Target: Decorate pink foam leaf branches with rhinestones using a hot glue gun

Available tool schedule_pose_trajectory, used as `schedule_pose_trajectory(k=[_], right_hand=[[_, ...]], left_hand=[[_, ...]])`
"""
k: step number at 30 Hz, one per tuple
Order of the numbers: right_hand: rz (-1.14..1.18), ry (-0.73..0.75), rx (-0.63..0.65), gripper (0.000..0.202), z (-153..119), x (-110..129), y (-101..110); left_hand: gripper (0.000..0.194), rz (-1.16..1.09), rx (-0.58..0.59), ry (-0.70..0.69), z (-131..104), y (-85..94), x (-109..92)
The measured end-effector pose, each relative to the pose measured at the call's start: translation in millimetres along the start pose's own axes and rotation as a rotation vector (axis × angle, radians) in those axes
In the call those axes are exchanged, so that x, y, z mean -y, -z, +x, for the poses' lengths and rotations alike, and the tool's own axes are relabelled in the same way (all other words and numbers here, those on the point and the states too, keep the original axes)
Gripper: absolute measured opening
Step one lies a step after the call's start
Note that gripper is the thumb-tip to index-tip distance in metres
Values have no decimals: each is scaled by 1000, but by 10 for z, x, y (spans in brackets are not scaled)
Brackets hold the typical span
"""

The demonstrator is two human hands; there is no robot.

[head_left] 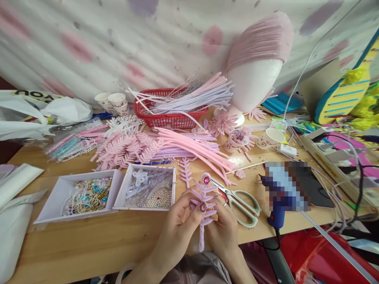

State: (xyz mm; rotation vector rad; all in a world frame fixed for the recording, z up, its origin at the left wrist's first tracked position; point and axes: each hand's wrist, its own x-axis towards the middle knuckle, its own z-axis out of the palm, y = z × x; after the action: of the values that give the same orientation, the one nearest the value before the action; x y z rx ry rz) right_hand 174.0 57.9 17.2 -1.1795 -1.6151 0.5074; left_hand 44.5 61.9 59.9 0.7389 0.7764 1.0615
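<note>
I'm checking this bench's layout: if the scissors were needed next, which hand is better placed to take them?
Probably the right hand: the scissors lie close beside it, on its outer side. The left hand is farther from them and holds the lilac sprig.

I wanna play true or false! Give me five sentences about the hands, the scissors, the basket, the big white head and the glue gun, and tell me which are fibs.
1. The left hand and right hand hold a lilac fuzzy leaf-shaped stem. True.
2. Metal scissors with pale green handles lie left of both hands. False: the scissors lie on the right hand's side.
3. Pale fuzzy sticks lie across the red plastic basket. True.
4. The white mannequin head wears a blue covering. False: the head's covering is pink.
5. The dark blue glue gun is in neither hand. True.
</note>
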Motion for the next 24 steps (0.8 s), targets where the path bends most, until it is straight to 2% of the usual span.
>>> schedule_pose_trajectory(k=[3,8,13,19,24], right_hand=[[-49,70,-14,26,13,20,-39],[-107,109,-20,23,68,101,-23],[-105,108,-5,22,111,149,98],[-83,118,-15,18,137,146,105],[-92,114,79,20,198,153,173]], left_hand=[[23,-62,-35,9,22,-4,-27],[20,-380,-174,126,77,6,-87],[22,-572,-111,235,101,25,-122],[19,-500,-62,216,97,0,-124],[24,-263,-62,197,53,-5,-75]])
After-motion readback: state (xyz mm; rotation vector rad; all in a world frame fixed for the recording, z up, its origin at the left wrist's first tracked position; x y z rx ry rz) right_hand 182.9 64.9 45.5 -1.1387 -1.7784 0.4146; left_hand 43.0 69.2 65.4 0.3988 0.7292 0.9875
